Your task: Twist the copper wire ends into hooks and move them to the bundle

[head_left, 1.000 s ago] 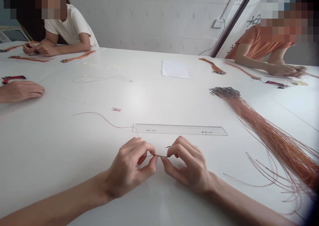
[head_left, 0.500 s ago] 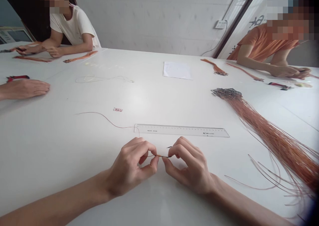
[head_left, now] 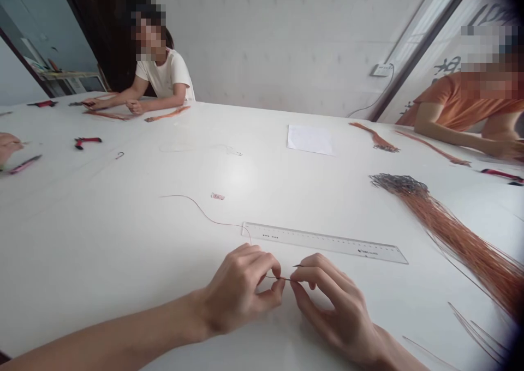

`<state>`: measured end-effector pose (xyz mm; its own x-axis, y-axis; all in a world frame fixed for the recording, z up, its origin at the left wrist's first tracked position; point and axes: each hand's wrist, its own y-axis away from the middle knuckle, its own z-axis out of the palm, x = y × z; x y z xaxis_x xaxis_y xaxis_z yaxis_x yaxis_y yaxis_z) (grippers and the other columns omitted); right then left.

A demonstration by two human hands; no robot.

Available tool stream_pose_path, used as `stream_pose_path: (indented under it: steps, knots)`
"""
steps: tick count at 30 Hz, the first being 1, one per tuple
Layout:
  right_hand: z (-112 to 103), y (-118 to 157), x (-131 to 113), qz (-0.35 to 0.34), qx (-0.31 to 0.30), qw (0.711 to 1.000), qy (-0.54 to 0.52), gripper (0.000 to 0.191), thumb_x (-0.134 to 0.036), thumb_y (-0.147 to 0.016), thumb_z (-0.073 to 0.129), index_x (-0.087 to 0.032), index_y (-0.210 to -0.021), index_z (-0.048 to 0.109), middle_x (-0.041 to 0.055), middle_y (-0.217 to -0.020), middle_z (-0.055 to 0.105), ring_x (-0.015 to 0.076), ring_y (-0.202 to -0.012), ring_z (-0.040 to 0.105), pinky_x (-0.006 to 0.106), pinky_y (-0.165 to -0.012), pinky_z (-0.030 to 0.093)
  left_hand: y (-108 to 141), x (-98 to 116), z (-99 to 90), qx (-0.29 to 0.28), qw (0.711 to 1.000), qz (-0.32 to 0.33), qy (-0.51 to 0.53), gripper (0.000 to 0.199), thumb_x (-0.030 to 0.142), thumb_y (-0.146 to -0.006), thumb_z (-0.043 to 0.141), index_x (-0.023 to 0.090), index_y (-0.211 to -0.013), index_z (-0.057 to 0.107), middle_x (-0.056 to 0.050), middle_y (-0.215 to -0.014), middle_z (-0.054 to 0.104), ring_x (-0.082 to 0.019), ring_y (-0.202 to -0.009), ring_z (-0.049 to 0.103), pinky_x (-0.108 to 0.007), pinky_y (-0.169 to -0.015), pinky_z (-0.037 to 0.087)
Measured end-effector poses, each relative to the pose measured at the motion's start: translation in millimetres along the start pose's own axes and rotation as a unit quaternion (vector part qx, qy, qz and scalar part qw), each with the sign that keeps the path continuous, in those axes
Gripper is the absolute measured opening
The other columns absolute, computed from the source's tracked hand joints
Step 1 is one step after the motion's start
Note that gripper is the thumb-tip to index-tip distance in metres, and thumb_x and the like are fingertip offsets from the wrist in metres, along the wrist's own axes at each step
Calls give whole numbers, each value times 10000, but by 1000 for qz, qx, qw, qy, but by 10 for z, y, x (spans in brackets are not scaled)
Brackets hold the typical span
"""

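My left hand [head_left: 245,289] pinches a thin brown line [head_left: 219,222] between thumb and index finger near the bottom centre. The line's loose end curves away to the upper left, over the left end of a clear ruler [head_left: 327,243]. Just to the right, my right hand [head_left: 335,305] pinches a small dark hook [head_left: 298,265], whose pointed end sticks out above the fingers. A short stretch of line and hook shank spans the small gap between my fingertips. Most of the hook is hidden by my right fingers.
A large bundle of brown lines with dark hooks [head_left: 446,213] lies at right. White paper [head_left: 310,139], a small red-and-white label [head_left: 218,196] and red pliers [head_left: 87,141] are on the table. Two people sit across; another person's hand [head_left: 8,146] is at the left edge.
The view has swung left and up, so the table items sit lower and further right. The person's hand at left, flat on the table before, is now raised with fingers bent. My hands keep their pinches.
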<state>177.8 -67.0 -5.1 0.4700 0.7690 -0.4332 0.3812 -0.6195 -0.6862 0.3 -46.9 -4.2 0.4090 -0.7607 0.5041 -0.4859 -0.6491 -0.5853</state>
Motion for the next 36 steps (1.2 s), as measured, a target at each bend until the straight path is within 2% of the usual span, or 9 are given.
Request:
stream_pose_path:
  steps: [4,8,11,15,18,21,25,28,36]
  knots:
    - [-17,14,62,70,32,996,-43,167,-47,-807,473,-185,-862,551,29,-708,558,128,-618,534,237,-517,448,-46,-85,-22,-9,1000,-10,-2,56,118,-787,528,167,-765,541,5,-662,548,-119,-641,510,-223,-580,444]
    - [-24,10,211,264,72,959,-80,84,-234,-822,511,-193,-773,566,3,-634,556,117,-497,506,225,-441,421,-228,-476,-246,63,994,-52,-71,82,196,-818,530,167,-882,573,-55,-930,597,-166,-900,548,-289,-773,489]
    - [-23,-6,303,375,59,918,-113,166,-322,-805,505,-185,-726,555,-23,-501,479,109,-439,454,204,-403,365,-339,-1019,-657,100,961,-163,-201,91,219,-820,515,166,-862,577,-55,-956,602,-186,-981,526,-327,-893,451]
    - [-5,5,344,398,41,905,-146,185,-356,-784,497,-186,-740,553,-30,-485,437,109,-452,420,198,-420,350,-139,-1712,-1417,153,877,-322,-323,205,205,-804,461,98,-939,571,-159,-1105,560,-287,-1127,460,-443,-994,360]
    - [8,5,326,386,32,908,-160,192,-364,-777,494,-184,-741,552,-31,-498,427,107,-448,403,199,-416,342,225,-1997,-1911,199,814,-410,-361,243,207,-775,436,45,-917,549,-256,-1150,511,-391,-1180,400,-558,-960,333]
    - [14,-25,289,377,24,911,-163,196,-358,-779,486,-181,-723,547,-37,-486,406,103,-429,382,198,-401,322,522,-2143,-2187,204,787,-445,-376,237,291,-776,443,80,-826,538,-209,-982,588,-360,-1103,476,-504,-904,398]
    - [18,-54,261,375,18,912,-163,190,-351,-779,479,-181,-720,538,-43,-493,387,97,-418,354,195,-393,296,650,-2263,-2264,190,764,-465,-404,247,334,-772,450,109,-736,544,-188,-863,607,-343,-994,545,-476,-813,430]
    - [19,-53,263,391,12,906,-159,188,-357,-759,488,-178,-731,537,-46,-501,379,99,-434,348,202,-410,295,652,-2284,-2254,181,744,-477,-431,326,352,-806,390,88,-764,577,-176,-888,598,-331,-1024,542,-450,-809,430]
    - [13,-79,236,458,-22,876,-152,185,-356,-736,463,-185,-779,522,-45,-555,390,112,-534,365,232,-516,305,409,-2064,-2126,99,690,-551,-460,296,209,-818,409,31,-864,640,-255,-921,630,-381,-980,571,-470,-800,434]
